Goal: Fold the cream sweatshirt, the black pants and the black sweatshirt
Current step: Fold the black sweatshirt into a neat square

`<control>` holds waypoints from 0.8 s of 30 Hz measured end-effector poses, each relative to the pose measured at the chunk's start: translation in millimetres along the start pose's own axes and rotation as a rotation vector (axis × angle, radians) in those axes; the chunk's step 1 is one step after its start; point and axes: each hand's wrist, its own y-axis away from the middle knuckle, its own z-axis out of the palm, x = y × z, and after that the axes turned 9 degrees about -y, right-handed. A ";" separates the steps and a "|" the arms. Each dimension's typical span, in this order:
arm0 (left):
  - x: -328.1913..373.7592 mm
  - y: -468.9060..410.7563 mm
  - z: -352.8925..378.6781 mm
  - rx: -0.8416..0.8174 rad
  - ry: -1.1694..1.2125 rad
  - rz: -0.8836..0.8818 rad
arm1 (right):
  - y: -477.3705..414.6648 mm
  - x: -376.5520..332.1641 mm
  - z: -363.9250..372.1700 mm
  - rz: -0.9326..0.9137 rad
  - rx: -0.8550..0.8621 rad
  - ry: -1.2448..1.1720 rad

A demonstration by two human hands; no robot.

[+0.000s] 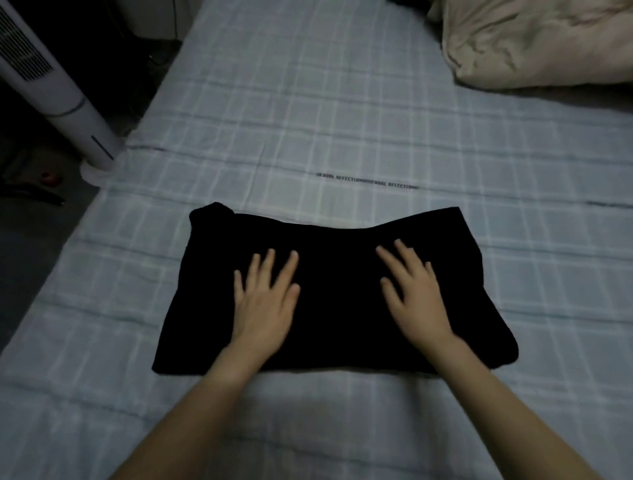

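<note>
A black garment (335,240) lies folded into a wide rectangle on the checked bedsheet (342,120); whether it is the pants or the sweatshirt I cannot tell. My left hand (265,301) lies flat on its left half, fingers straight and spread. My right hand (416,294) lies flat on its right half in the same way. At the far right corner sits a bunched cream fabric mass (534,41), which may be the cream sweatshirt or bedding. A sliver of dark cloth (407,2) shows at the top edge.
A white tower fan (54,89) stands on the floor beside the bed's left edge. Dark floor with small items (48,178) lies left of the bed. A printed line of text (368,181) crosses the sheet beyond the garment.
</note>
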 end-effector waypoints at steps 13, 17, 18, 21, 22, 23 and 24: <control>-33.0 -44.5 51.7 -0.112 -0.191 0.030 | -22.5 57.8 41.2 0.151 -0.179 0.365; -22.1 -45.4 26.3 -0.262 -0.220 0.024 | -28.0 33.0 16.4 0.245 -0.374 0.430; -17.0 -43.1 17.6 -0.267 -0.240 0.029 | -28.2 21.7 10.1 0.263 -0.389 0.437; 6.0 -24.0 2.0 -0.093 -0.256 0.082 | -19.8 -24.7 15.4 0.138 -0.195 0.391; 14.1 -17.1 2.5 -0.041 -0.234 0.116 | -15.2 -38.4 25.8 0.075 -0.161 0.341; 18.9 -11.5 8.4 -0.008 -0.224 0.150 | -10.1 -46.6 39.4 0.032 -0.177 0.300; 21.1 -8.2 16.2 0.015 -0.217 0.166 | -5.2 -49.8 53.6 0.029 -0.230 0.276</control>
